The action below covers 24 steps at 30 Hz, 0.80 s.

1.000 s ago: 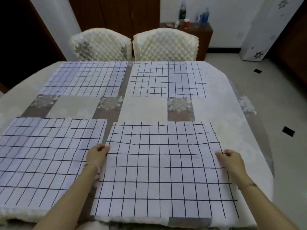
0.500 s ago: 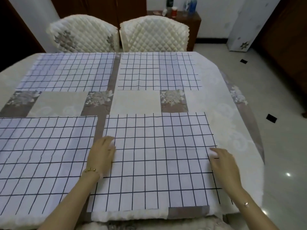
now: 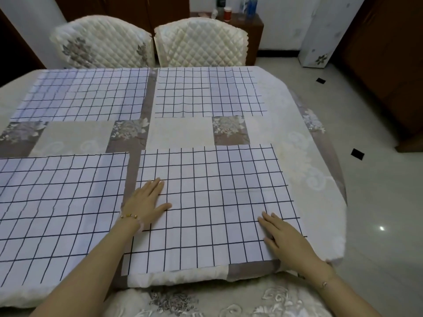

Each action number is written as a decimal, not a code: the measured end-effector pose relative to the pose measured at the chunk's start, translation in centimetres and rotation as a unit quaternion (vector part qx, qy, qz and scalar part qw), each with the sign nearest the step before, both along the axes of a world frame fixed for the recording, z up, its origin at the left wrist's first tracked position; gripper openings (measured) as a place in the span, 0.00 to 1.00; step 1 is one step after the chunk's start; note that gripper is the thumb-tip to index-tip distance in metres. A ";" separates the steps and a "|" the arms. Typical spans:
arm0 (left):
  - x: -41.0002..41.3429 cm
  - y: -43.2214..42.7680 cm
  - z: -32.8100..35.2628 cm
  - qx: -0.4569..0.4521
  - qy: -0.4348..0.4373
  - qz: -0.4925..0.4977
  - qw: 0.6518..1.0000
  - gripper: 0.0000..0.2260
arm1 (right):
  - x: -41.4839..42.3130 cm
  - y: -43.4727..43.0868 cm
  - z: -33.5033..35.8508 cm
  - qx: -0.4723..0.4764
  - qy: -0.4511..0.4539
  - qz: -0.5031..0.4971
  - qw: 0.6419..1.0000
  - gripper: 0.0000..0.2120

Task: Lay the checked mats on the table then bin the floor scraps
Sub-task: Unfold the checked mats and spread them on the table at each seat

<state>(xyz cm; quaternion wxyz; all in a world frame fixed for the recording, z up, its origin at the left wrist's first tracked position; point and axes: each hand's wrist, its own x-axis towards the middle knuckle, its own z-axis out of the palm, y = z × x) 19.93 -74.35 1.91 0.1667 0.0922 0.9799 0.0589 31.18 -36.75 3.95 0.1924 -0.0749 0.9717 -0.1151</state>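
Left hand (image 3: 146,203) and right hand (image 3: 285,240) are lying flat, fingers straight, pressing the lower-right checked mat (image 3: 212,202) on the table (image 3: 304,170), gripping nothing.

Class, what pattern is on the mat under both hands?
Mat: white, dark grid lines; head view.

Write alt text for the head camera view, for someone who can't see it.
A person's left hand and right hand lie flat on the near right mat, one of four checked mats laid on a table. Two quilted chairs stand at the far side, and small dark squares dot the pale floor to the right.
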 end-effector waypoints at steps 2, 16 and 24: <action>-0.1 0.1 0.2 -0.007 -0.012 -0.001 1.000 0.34 | 0.0 0.0 -0.2 0.001 0.000 -0.006 1.000 0.26; 8.7 -0.4 7.4 0.365 0.053 0.210 0.906 0.12 | 1.6 -4.1 4.7 -0.303 -0.004 -0.238 0.923 0.06; 26.3 -3.8 9.7 0.539 0.219 0.487 0.651 0.05 | 1.8 -16.1 8.7 -0.414 -0.090 -0.113 0.899 0.11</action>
